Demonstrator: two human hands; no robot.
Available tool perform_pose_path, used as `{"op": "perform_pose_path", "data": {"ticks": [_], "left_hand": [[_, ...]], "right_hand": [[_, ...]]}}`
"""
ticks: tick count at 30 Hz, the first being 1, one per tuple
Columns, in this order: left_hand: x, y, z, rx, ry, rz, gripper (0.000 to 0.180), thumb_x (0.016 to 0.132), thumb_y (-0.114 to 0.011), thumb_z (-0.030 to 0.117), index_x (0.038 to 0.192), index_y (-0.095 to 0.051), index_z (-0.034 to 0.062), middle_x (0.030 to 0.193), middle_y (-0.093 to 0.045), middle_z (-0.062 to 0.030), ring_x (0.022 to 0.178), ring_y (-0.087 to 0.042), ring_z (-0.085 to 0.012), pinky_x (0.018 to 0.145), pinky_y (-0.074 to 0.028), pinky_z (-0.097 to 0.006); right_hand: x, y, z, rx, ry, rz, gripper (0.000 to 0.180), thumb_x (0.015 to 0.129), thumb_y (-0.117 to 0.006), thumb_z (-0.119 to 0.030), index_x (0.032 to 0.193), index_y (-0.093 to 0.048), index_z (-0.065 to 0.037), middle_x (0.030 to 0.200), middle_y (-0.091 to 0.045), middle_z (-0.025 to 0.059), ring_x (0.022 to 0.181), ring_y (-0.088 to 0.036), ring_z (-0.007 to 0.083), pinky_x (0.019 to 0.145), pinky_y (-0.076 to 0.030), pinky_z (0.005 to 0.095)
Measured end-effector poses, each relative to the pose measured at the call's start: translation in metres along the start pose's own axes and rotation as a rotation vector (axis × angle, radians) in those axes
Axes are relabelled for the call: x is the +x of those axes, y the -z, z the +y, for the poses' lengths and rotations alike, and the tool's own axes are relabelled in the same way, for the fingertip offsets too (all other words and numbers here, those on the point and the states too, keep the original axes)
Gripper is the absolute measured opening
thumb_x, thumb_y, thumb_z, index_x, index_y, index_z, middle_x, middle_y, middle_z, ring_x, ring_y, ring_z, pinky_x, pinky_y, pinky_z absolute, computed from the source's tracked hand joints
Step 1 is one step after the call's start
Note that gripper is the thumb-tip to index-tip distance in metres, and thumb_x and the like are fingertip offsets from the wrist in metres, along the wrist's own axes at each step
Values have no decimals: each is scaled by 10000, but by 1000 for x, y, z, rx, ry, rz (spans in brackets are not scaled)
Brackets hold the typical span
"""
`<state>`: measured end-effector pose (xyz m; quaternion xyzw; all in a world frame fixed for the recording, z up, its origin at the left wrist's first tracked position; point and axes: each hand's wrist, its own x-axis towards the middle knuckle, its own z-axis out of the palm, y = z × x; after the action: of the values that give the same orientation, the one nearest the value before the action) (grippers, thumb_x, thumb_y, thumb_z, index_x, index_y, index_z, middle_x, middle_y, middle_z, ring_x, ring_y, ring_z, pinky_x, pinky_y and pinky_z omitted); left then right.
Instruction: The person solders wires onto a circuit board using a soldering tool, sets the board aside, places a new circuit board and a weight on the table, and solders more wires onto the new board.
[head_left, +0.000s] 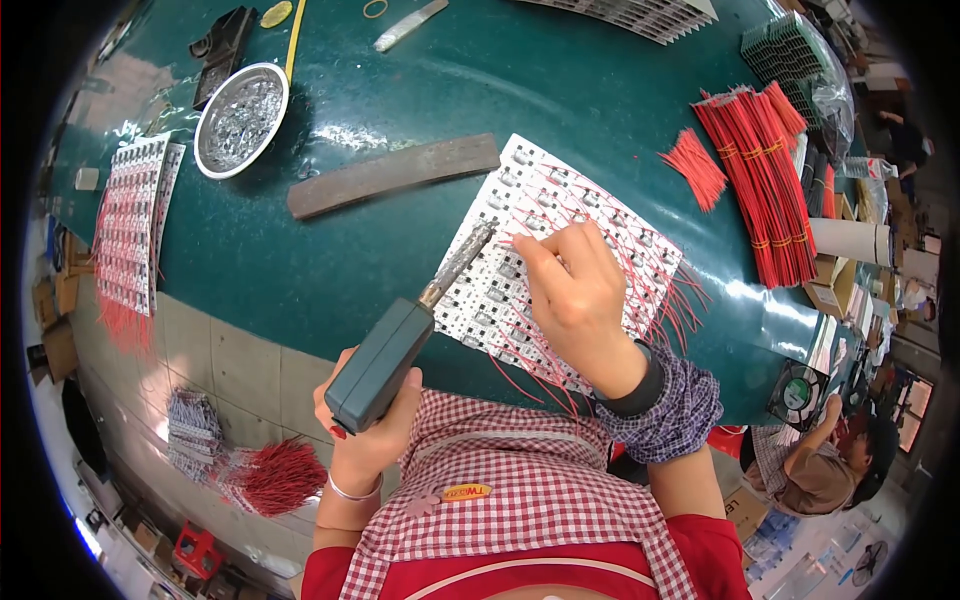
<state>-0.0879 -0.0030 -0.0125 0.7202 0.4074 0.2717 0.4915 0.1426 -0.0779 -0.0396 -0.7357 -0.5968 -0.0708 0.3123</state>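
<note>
A white panel of small circuit boards [462, 312] lies tilted on the green table, with thin red wires [672, 310] spread across it and hanging over its near and right edges. My left hand [375, 425] is wrapped around the dark green body of a soldering gun [382, 360]. The gun's metal tip reaches up to the panel's left part. Over the middle of the panel, my right hand [575, 290] is closed in a pinch, its fingertips near the tip of the gun. A short red wire end shows at those fingertips; the rest is hidden.
Beyond the panel lies a dark flat bar [395, 178]. A white bowl of metal scraps [241, 120] stands at the far left, near wired panels [130, 230] at the table's edge. Bundled red wires [755, 185] lie at right. Another person [825, 465] sits at lower right.
</note>
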Motion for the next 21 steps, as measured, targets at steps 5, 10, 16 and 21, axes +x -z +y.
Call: {"op": "perform_pose_path", "data": {"ticks": [5, 10, 16, 21], "left_hand": [[-1, 0, -2, -18, -7, 2, 210, 733, -743, -47, 940, -708, -45, 895, -691, -116, 689, -646, -137, 596, -512, -247], [0, 0, 0, 11, -17, -19, 198, 736, -741, -56, 929, -700, -61, 904, -691, -125, 702, -652, -142, 612, -516, -252], [4, 0, 4, 66, -85, -56, 193, 739, -731, -70, 929, -694, -61, 902, -685, -125, 693, -648, -155, 612, -511, -254], [5, -1, 2, 49, -94, -61, 158, 740, -724, -75, 890, -682, -55, 868, -672, -117, 668, -633, -152, 588, -492, -256]], "right_hand": [[-4, 0, -4, 18, -12, -8, 255, 708, -715, 61, 943, -694, -36, 703, -486, 59, 645, -506, 228, 545, -398, 362], [-4, -2, -6, -9, -8, -46, 135, 762, -677, -3, 895, -660, -22, 711, -454, 65, 679, -511, 224, 567, -411, 358], [-6, -5, -5, 31, -26, -20, 244, 708, -711, 76, 924, -688, -37, 700, -477, 64, 641, -512, 230, 544, -404, 362], [-7, -7, -5, 35, -37, -26, 246, 706, -714, 75, 924, -690, -36, 699, -478, 65, 635, -516, 225, 538, -406, 361]]}}
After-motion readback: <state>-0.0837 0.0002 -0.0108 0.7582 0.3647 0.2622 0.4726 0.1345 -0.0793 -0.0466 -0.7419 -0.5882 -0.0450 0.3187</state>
